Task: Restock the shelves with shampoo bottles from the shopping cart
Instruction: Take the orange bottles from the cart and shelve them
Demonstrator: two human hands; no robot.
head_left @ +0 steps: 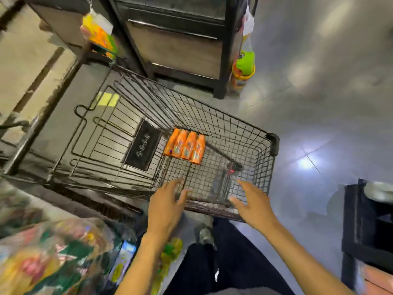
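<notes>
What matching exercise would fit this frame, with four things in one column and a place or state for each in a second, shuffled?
Things:
1. shampoo bottles
2. left hand
3. right hand
4. yellow bucket

Places or states:
A. open, over the shopping cart's near rim, farther from the bottles
B. lying side by side inside the cart
C. beside the dark shelf unit's corner post
D. open, over the cart's near rim, nearer the bottles

Pairs: 1-B, 2-D, 3-A, 4-C

1 head-worn wide-angle view, steeply down and forward, close above the shopping cart [273, 142]
</notes>
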